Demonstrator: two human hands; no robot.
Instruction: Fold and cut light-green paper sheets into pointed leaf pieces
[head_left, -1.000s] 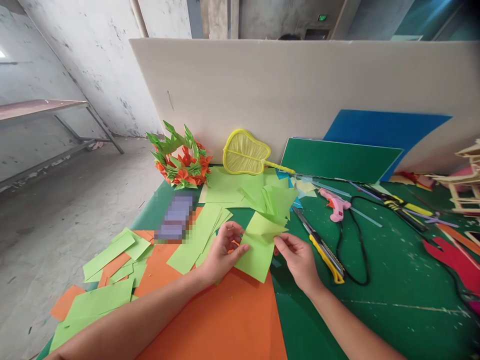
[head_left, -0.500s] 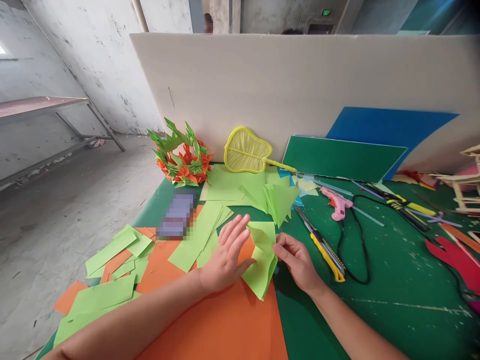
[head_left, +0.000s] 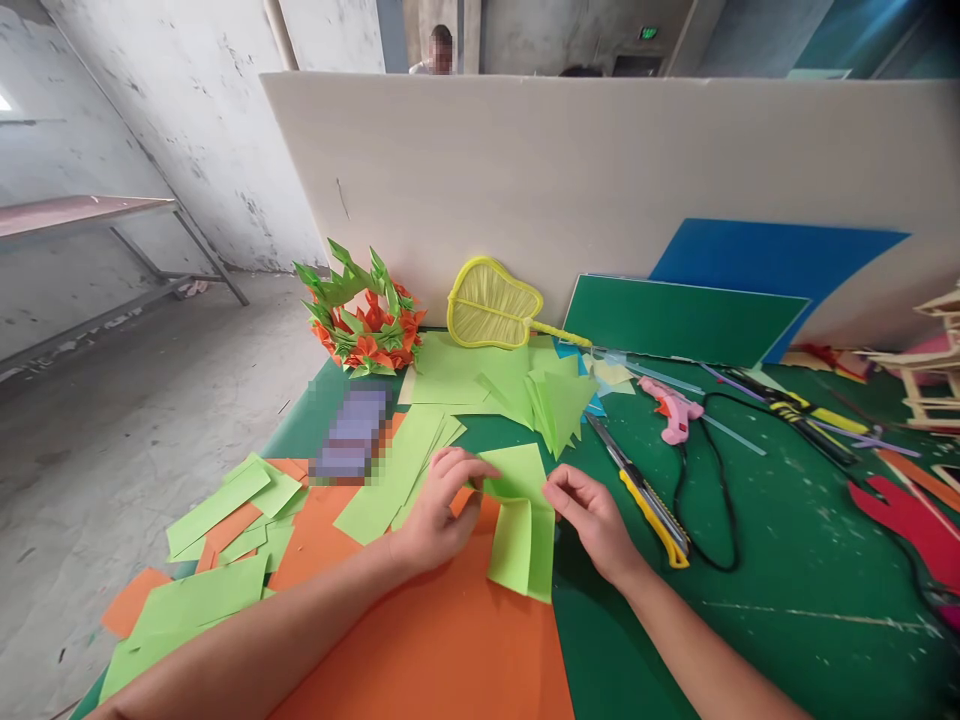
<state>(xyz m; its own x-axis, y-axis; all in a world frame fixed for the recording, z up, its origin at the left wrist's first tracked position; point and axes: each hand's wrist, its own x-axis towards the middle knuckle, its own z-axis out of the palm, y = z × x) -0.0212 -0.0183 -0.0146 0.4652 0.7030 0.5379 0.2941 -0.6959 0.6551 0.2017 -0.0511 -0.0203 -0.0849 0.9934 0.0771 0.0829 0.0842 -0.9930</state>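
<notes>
A light green paper piece (head_left: 519,520) lies partly folded on the orange sheet (head_left: 442,640), its upper part bent over into flaps. My left hand (head_left: 439,510) pinches its left upper edge with curled fingers. My right hand (head_left: 592,520) pinches its right upper edge. Just behind it stands a stack of folded green paper triangles (head_left: 559,400). A yellow utility knife (head_left: 641,495) lies right beside my right hand.
Green and orange paper strips (head_left: 217,530) litter the left of the green table (head_left: 750,600). An orange-green paper wreath (head_left: 360,320), a yellow swatter (head_left: 491,305), a pink glue gun (head_left: 671,408) with black cord, and a beige board (head_left: 600,190) stand behind. A person shows beyond the board.
My left hand went from flat on the paper to pinching its edge. The green piece turned and now lies folded flatter between both hands.
</notes>
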